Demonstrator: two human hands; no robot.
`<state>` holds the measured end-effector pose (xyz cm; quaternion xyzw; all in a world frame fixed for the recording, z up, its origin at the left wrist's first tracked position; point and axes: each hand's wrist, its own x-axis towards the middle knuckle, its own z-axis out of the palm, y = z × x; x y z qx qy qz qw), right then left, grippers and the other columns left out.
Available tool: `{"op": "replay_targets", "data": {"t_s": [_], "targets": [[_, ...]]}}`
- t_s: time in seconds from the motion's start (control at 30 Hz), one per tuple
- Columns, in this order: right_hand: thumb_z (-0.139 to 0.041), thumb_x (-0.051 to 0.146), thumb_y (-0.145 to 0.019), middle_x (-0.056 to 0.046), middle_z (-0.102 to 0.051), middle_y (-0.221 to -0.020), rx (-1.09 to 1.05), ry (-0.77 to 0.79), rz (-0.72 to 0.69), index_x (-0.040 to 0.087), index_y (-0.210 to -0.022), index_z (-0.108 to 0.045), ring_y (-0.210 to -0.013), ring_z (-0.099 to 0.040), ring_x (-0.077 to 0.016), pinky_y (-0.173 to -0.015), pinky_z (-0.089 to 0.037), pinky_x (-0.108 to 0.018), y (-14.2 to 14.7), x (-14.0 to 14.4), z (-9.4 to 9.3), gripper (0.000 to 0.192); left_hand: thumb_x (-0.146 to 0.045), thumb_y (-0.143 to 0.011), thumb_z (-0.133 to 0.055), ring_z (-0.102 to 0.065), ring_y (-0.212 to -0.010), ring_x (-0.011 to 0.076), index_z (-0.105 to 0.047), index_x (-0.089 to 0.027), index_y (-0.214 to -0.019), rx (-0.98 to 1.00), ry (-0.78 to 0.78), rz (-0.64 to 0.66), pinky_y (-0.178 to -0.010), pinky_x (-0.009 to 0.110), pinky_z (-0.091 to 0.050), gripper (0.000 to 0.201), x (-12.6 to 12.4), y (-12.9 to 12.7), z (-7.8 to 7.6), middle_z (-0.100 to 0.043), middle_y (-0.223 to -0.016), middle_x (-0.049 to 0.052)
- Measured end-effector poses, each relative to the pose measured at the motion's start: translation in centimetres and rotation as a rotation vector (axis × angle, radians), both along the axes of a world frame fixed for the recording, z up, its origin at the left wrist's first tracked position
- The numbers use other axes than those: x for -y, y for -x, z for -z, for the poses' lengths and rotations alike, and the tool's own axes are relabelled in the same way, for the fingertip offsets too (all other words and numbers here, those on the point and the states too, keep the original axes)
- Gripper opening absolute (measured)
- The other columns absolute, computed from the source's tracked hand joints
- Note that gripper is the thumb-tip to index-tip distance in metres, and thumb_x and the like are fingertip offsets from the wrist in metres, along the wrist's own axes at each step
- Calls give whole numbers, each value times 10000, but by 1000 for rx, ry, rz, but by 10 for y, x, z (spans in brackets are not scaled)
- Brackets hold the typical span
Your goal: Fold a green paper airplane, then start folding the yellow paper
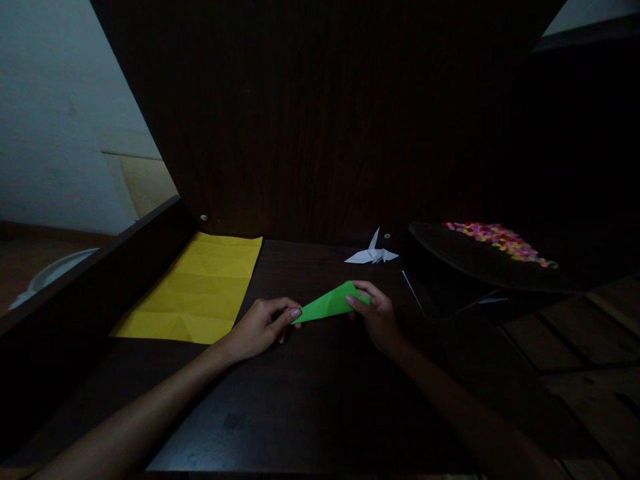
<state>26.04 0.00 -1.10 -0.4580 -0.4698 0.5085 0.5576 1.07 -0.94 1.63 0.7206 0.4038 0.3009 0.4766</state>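
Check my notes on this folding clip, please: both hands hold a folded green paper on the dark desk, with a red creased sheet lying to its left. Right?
Not quite. The head view shows the creased sheet is yellow, not red. The rest holds: left hand and right hand hold the folded green paper on the dark desk.

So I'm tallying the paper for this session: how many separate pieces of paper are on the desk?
3. A creased yellow sheet lies flat at the left; a folded green piece is held between the left hand and right hand; a white paper crane stands behind. Dark areas may hide more.
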Motion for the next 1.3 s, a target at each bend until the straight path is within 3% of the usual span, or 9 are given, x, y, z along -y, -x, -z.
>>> {"op": "replay_targets", "data": {"t_s": [0.27, 0.37, 0.67, 0.83, 1.03, 1.2, 1.3], "targets": [[-778, 323, -693, 22, -644, -715, 5, -40, 62, 190, -1000, -643, -440, -514, -81, -405, -391, -209, -3, -4, -1, 361, -459, -890, -542, -488, -427, 71, -686, -116, -865, 42, 238, 56, -403, 176, -354, 373, -5, 2, 2, -701, -732, 55], [-775, 320, -689, 32, -627, -686, 2, -44, 63, 188, -1009, -633, -424, -508, -81, -400, -383, -213, -4, -5, -1, 374, -471, -829, -620, -537, -460, 87, -684, -114, -865, 106, 348, 64, -395, 180, -386, 364, -6, 1, 5, -720, -790, 75], [-773, 330, -685, 64, -573, -597, -14, -49, 84, 191, -1051, -597, -394, -495, -83, -385, -367, -211, -4, -9, 0, 429, -363, -719, -769, -645, -547, 125, -722, -113, -823, 211, 504, 73, -544, 234, -519, 274, -4, 0, 15, -747, -760, 81], [-796, 364, -653, 51, -597, -619, -144, 45, 92, 204, -1112, -554, -441, -532, -108, -387, -420, -217, 1, -8, -3, 543, -338, -672, -815, -700, -648, 177, -728, -100, -821, 275, 538, -15, -608, 279, -562, 294, -2, -3, 21, -751, -766, 97], [-806, 473, -615, 21, -583, -515, -171, 153, -77, 162, -709, -596, -440, -526, -111, -409, -418, -225, 10, -3, -3, 387, -364, -644, -836, -708, -677, 177, -709, -105, -872, 365, 594, -86, -642, 293, -571, 367, 3, -13, 16, -757, -801, 96], [-754, 543, -658, -1, -562, -422, -13, 171, -176, 164, -493, -537, -372, -474, -101, -394, -359, -232, 22, 6, 0, 467, -381, -649, -834, -713, -695, 183, -693, -100, -899, 393, 594, -74, -646, 297, -571, 401, 10, -22, 15, -752, -811, 92], [-737, 544, -682, 11, -539, -396, 38, 155, -156, 169, -488, -537, -358, -450, -96, -393, -331, -230, 25, 8, 0, 467, -388, -670, -820, -714, -689, 186, -691, -105, -893, 411, 614, -39, -638, 301, -570, 383, 13, -25, 17, -749, -817, 91]]}}
